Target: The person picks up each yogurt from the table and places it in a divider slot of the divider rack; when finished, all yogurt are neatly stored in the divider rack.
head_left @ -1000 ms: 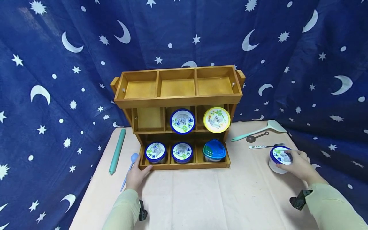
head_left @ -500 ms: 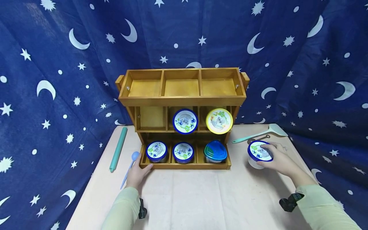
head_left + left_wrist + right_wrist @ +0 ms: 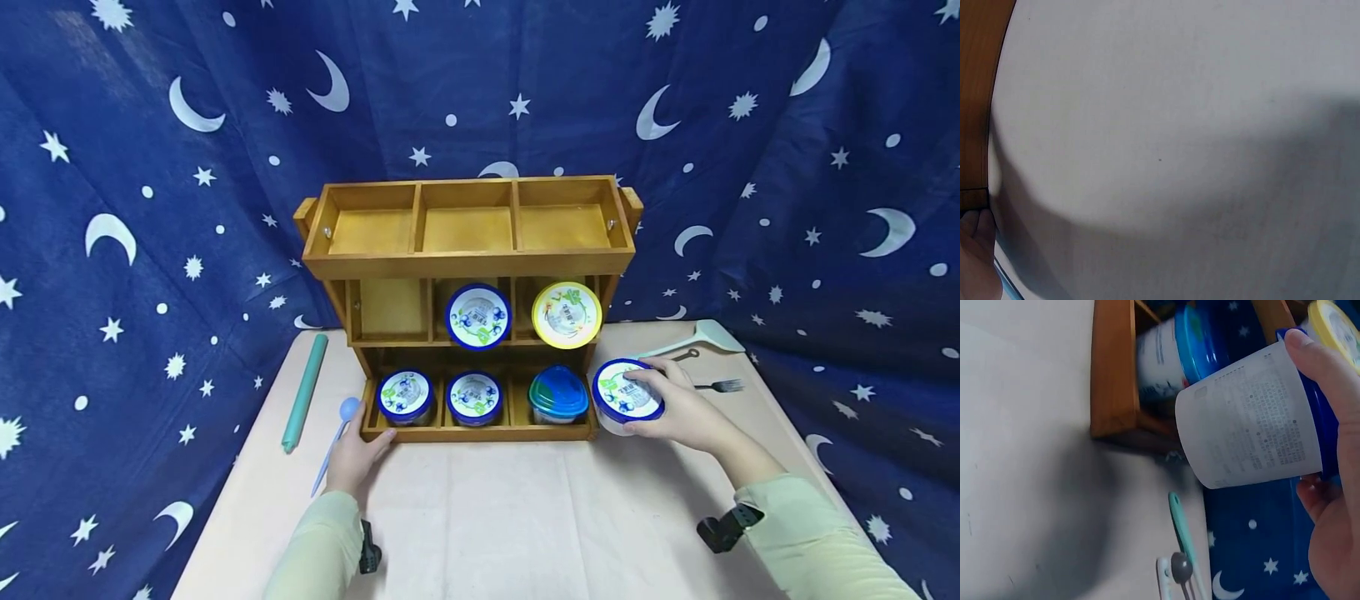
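My right hand [image 3: 678, 410] grips a round white tub with a blue-rimmed lid [image 3: 628, 388] by its lid. In the right wrist view the tub [image 3: 1247, 419] is tilted, clear of the table, beside the wooden shelf's right end. My left hand [image 3: 357, 454] holds the front left corner of the wooden shelf [image 3: 480, 434], thumb along the front edge. Two blue-rimmed tubs [image 3: 405, 396] and a tub with a blue-green lid [image 3: 558, 392] stand in the bottom tier. The middle tier holds another blue-rimmed tub [image 3: 478, 317] and a yellow-rimmed tub [image 3: 567, 315].
Left of the shelf lie a teal roll [image 3: 305, 392] and a light blue spoon [image 3: 333, 446]. At right are a mint spatula [image 3: 708, 335], a dark measuring spoon [image 3: 1181, 567] and a fork [image 3: 726, 386], partly hidden by the right hand. A starry blue cloth [image 3: 225, 250] hangs behind.
My right hand has carried the blue-rimmed tub leftward from the table's right side to the shelf's right end, uncovering the fork's tines. The left hand has stayed at the shelf corner.
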`<move>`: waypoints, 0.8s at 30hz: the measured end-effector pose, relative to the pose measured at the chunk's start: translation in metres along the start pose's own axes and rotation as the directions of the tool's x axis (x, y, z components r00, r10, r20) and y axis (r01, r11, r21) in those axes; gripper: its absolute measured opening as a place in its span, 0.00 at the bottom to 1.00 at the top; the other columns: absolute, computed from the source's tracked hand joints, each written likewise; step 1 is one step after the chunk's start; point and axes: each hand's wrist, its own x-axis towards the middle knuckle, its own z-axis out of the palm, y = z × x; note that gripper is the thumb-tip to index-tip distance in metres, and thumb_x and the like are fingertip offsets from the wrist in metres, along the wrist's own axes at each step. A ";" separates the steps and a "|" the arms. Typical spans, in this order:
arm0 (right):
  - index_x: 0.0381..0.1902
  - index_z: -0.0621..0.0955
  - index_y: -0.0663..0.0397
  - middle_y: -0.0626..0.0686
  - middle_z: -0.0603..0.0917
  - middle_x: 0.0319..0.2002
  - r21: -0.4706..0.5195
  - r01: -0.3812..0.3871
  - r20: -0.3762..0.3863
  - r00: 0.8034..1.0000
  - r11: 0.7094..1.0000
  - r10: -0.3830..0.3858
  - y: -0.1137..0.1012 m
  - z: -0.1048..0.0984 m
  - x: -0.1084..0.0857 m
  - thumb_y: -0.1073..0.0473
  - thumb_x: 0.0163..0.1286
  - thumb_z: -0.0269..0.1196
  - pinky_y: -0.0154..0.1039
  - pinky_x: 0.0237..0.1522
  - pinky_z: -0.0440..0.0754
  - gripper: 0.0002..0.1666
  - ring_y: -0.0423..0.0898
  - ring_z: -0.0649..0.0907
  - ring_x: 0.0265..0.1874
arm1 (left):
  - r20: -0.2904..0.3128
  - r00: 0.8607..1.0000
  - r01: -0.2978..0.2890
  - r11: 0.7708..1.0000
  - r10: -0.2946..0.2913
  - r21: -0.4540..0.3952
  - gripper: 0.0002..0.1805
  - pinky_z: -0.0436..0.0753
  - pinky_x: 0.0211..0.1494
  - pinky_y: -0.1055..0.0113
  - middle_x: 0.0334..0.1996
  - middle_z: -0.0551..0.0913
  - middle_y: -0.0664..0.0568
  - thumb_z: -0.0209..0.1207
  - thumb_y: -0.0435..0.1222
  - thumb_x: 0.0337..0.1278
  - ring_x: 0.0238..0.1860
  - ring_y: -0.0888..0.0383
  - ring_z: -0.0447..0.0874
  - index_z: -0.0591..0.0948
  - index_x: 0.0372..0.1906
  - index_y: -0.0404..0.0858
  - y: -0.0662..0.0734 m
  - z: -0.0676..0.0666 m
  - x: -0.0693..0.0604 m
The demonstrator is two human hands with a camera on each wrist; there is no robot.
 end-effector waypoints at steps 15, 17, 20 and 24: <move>0.56 0.76 0.44 0.59 0.60 0.65 0.087 0.142 0.024 0.989 0.986 -0.144 -0.044 0.017 0.004 0.39 0.40 0.76 0.62 0.51 0.72 0.44 0.61 0.63 0.61 | 0.006 1.000 0.007 1.000 -0.007 0.001 0.54 0.63 0.64 0.44 0.67 0.60 0.33 0.58 0.64 0.48 0.62 0.34 0.63 0.48 0.75 0.45 -0.001 0.001 0.002; 0.55 0.76 0.43 0.59 0.60 0.65 0.099 0.156 0.025 0.987 0.983 -0.159 -0.048 0.018 0.005 0.41 0.40 0.77 0.62 0.51 0.72 0.43 0.61 0.64 0.61 | 0.008 1.000 0.010 1.000 -0.010 0.001 0.53 0.63 0.64 0.44 0.67 0.60 0.33 0.59 0.63 0.49 0.62 0.33 0.63 0.48 0.75 0.45 0.000 0.001 0.002; 0.55 0.76 0.44 0.58 0.60 0.64 0.115 0.169 0.033 0.984 0.979 -0.174 -0.053 0.020 0.006 0.42 0.40 0.77 0.61 0.51 0.72 0.43 0.62 0.65 0.60 | 0.008 1.000 0.012 1.000 -0.012 -0.001 0.53 0.63 0.64 0.44 0.67 0.60 0.33 0.59 0.62 0.49 0.62 0.33 0.63 0.48 0.75 0.45 0.001 0.000 0.001; 0.55 0.76 0.43 0.58 0.61 0.64 0.127 0.186 0.049 0.980 0.974 -0.194 -0.060 0.024 0.008 0.40 0.40 0.77 0.60 0.51 0.73 0.43 0.61 0.65 0.60 | 0.002 1.000 0.015 1.000 -0.015 -0.001 0.53 0.63 0.64 0.44 0.67 0.60 0.34 0.59 0.63 0.49 0.62 0.34 0.64 0.49 0.75 0.45 0.002 0.000 0.000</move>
